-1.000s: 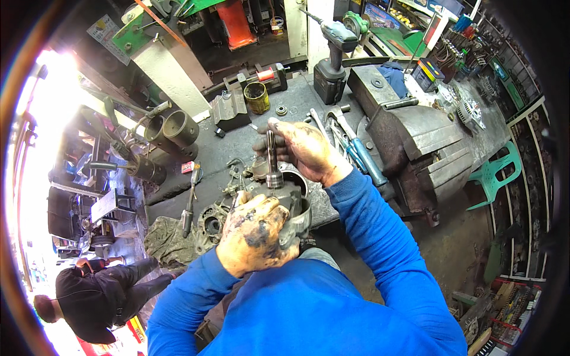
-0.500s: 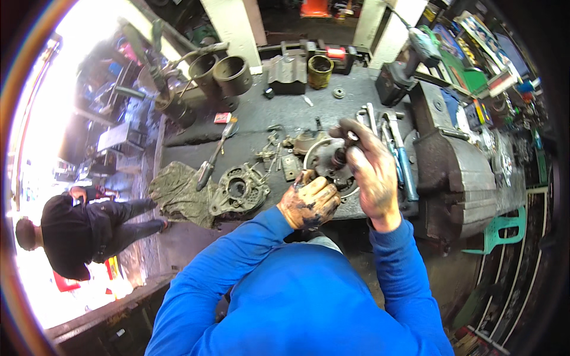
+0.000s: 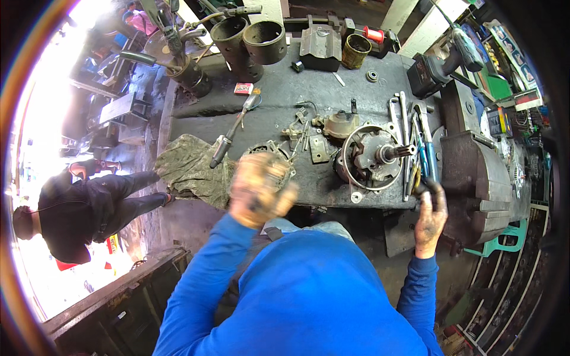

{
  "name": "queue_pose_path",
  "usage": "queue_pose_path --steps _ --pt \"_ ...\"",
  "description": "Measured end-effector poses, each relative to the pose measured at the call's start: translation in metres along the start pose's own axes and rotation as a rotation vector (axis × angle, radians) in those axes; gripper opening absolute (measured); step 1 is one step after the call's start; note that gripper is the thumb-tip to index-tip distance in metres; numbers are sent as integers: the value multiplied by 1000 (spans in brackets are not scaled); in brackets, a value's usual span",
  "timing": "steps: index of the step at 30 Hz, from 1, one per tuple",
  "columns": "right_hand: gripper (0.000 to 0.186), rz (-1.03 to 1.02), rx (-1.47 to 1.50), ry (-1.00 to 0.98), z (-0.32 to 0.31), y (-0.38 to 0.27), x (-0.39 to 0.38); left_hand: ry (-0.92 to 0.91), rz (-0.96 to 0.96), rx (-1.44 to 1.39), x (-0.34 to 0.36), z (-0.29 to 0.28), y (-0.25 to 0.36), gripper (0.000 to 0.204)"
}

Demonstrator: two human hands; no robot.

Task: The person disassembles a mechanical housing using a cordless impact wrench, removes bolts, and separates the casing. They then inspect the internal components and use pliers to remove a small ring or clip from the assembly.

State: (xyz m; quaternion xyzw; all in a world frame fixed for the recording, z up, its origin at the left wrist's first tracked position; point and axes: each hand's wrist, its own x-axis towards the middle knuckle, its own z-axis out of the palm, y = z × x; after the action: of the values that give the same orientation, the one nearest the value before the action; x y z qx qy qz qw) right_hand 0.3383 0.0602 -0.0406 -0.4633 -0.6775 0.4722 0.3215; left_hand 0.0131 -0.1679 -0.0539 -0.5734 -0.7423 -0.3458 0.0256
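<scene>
At the near edge of the bench (image 3: 303,89), work is centred on a round metal housing (image 3: 342,169), set right of centre, with a splined shaft (image 3: 402,152) jutting out of it toward the tools. Housing is touched by neither hand. Left hand (image 3: 258,187) is held over a cast flange (image 3: 289,164), well apart from the housing; it is badly blurred, so whether the flange is gripped or merely covered cannot be told. Right hand (image 3: 431,221) is held open, fingers raised and parted, just beside the handle ends of a blue-handled tool (image 3: 431,163); nothing is seen gripped. Both hands are smeared dark.

Handling, as judged: the flange is best taken by its rim and kept level, so that its open middle is not knocked. Housing is better steadied by its outer wall than by the splines, which could be nicked by the long steel wrenches (image 3: 405,118) alongside. Some room should be cleared there first. Grip would likely be improved if fingers were wiped on the crumpled cloth (image 3: 191,169), left of the flange. Small metal block (image 3: 319,149), between flange and housing, is best kept from being swept aside.
</scene>
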Motion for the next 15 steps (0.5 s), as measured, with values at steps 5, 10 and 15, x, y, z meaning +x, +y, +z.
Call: queue_pose_path --steps 5,10,15 --pt "43 188 -591 -367 -9 80 -60 49 -720 -227 -62 -41 -83 39" --pt "56 320 -802 -818 2 151 -115 -123 -1190 -639 -84 -16 -121 47" --pt "52 612 -644 -612 -14 218 -161 -270 -1102 -747 -77 -7 -119 55"
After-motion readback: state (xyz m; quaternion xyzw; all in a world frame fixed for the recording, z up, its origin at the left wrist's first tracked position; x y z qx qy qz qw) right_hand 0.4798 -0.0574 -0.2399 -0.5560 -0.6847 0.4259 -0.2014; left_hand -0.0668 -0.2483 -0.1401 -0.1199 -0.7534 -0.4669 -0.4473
